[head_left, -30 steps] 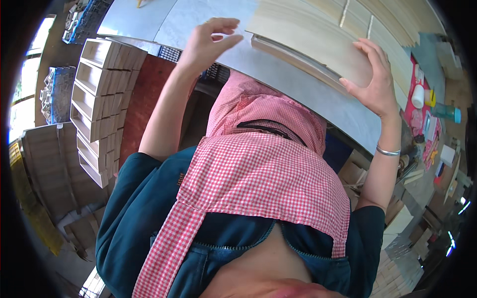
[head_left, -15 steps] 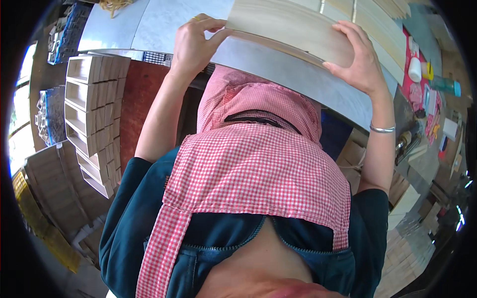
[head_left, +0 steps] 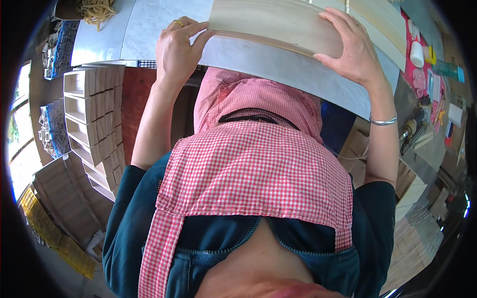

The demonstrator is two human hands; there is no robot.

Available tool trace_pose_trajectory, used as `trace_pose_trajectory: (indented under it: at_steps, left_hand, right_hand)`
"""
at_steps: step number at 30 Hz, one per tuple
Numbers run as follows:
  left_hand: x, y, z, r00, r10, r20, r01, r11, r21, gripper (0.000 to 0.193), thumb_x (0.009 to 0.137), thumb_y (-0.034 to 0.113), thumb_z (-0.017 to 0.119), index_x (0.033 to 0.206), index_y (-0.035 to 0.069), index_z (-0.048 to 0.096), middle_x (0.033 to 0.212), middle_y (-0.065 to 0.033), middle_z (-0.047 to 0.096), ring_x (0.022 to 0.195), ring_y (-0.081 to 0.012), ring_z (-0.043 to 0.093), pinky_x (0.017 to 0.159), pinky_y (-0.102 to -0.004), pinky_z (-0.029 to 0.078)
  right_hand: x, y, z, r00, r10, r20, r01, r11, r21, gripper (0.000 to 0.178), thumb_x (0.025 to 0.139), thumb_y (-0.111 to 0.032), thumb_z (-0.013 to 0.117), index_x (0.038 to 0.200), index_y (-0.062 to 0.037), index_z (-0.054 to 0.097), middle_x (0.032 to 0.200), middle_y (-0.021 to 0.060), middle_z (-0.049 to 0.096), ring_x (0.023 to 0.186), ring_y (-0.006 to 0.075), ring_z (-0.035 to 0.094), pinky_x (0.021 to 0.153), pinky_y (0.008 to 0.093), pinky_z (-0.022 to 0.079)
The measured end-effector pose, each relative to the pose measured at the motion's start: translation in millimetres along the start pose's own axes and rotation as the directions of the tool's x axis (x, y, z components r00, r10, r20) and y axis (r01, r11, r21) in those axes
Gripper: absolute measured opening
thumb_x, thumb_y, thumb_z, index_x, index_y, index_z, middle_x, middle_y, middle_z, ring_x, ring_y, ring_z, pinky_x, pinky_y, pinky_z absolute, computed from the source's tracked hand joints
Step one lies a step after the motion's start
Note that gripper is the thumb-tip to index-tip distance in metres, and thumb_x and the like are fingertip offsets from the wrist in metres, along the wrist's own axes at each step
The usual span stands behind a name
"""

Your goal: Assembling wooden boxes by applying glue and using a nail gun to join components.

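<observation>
A pale, thin wooden board (head_left: 268, 25) lies across the far part of my view, above the near strip of the grey-white table (head_left: 278, 63). A narrow wooden edge shows along its near side; whether it belongs to a box is hard to make out. My left hand (head_left: 176, 54) pinches the board's left end between thumb and fingers. At the other end, my right hand (head_left: 354, 52) is closed round it, the thumb at the near edge and the fingers over the top face.
Stacked open wooden boxes (head_left: 77, 108) stand left of me. A bundle of tan bands (head_left: 98, 13) lies at the table's far left. Long pale boards (head_left: 380, 32) lie beyond my right hand; a white bottle (head_left: 416, 54) and teal bottle (head_left: 448, 71) stand farther right.
The board and both hands sit a little farther left in the picture, but the surroundings have shifted too. Both hands keep their hold on the board.
</observation>
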State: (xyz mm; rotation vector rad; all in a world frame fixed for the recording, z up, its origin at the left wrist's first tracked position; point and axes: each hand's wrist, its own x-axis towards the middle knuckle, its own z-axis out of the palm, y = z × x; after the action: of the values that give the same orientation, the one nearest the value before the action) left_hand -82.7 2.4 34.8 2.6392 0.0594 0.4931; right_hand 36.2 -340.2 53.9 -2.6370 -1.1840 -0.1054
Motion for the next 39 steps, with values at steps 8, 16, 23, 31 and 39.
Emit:
trace_pose_trajectory:
  at_steps: [8, 16, 23, 31, 39]
  left_hand:
    - [2.5, 1.2, -2.4, 0.999, 0.050, 0.006, -0.050, 0.998, 0.033, 0.020, 0.087, 0.023, 0.078, 0.096, 0.006, 0.081, 0.090, -0.0015, 0.071, 0.073, -0.0164, 0.060, 0.079, -0.0315, 0.048]
    - [6.9, 0.7, -6.9, 0.999, 0.037, 0.034, -0.037, 0.999, -0.011, 0.023, 0.087, 0.023, 0.079, 0.095, 0.001, 0.079, 0.090, -0.0046, 0.072, 0.076, -0.0170, 0.064, 0.071, -0.0301, 0.050]
    - [8.2, 3.2, -8.9, 0.996, -0.028, 0.088, 0.030, 0.999, -0.022, 0.022, 0.086, 0.019, 0.079, 0.093, -0.001, 0.078, 0.089, -0.0067, 0.072, 0.077, -0.0174, 0.065, 0.068, -0.0288, 0.050]
    - [8.2, 4.9, -9.7, 0.986, -0.118, 0.114, 0.129, 0.987, -0.093, 0.017, 0.083, 0.013, 0.080, 0.092, -0.002, 0.078, 0.088, -0.0069, 0.072, 0.075, -0.0162, 0.064, 0.069, -0.0269, 0.049]
    - [7.3, -5.1, -6.9, 0.991, -0.080, 0.110, 0.099, 0.980, -0.174, 0.014, 0.083, 0.010, 0.080, 0.091, -0.001, 0.078, 0.085, -0.0064, 0.071, 0.073, -0.0154, 0.062, 0.069, -0.0268, 0.048]
  right_hand:
    - [-5.0, 7.4, -6.9, 0.976, 0.137, 0.169, -0.153, 0.985, 0.083, 0.079, 0.077, -0.023, 0.081, 0.147, -0.0092, 0.046, 0.146, 0.0139, 0.051, 0.132, 0.0332, 0.051, 0.114, 0.0449, 0.038]
    - [-79.1, -4.3, 0.9, 0.845, 0.400, -0.355, -0.282, 0.897, 0.339, 0.017, 0.084, -0.007, 0.076, 0.100, -0.0043, 0.069, 0.087, 0.0046, 0.067, 0.069, 0.0177, 0.061, 0.065, 0.0284, 0.050]
    - [-87.5, -28.1, 13.8, 0.827, 0.449, -0.339, -0.352, 0.882, 0.312, 0.007, 0.084, -0.006, 0.075, 0.088, -0.0041, 0.069, 0.078, 0.0032, 0.063, 0.059, 0.0165, 0.055, 0.057, 0.0290, 0.045]
    - [-82.2, -27.2, 14.7, 0.838, 0.404, -0.367, -0.320, 0.908, 0.270, 0.006, 0.083, -0.003, 0.074, 0.081, -0.0039, 0.068, 0.071, 0.0018, 0.059, 0.054, 0.0159, 0.050, 0.053, 0.0296, 0.040]
    - [-79.5, -23.8, 11.5, 0.843, 0.392, -0.369, -0.295, 0.910, 0.293, 0.006, 0.081, 0.001, 0.074, 0.080, -0.0017, 0.069, 0.067, 0.0019, 0.058, 0.053, 0.0151, 0.047, 0.051, 0.0288, 0.038]
